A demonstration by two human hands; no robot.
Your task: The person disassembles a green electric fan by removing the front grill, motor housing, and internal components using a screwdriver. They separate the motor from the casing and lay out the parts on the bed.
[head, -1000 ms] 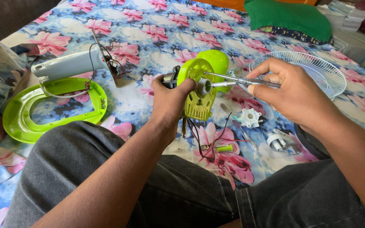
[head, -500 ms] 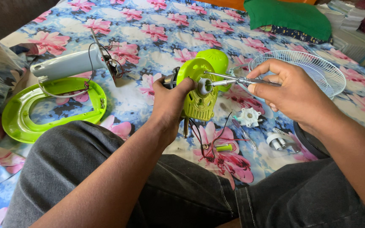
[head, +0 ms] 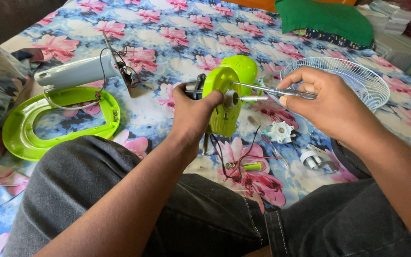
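The left hand wraps its fingers around the green motor housing, while the right hand pinches a screwdriver whose tip meets the housing beyond the left thumb.

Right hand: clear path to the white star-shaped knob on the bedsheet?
Probably yes, once freed. The white star-shaped knob lies uncovered on the bedsheet, just below the right hand, with nothing between them. But that hand is gripping a screwdriver, so it would have to set it down.

A home bedroom: flowered bedsheet (pink on blue) and green pillow.
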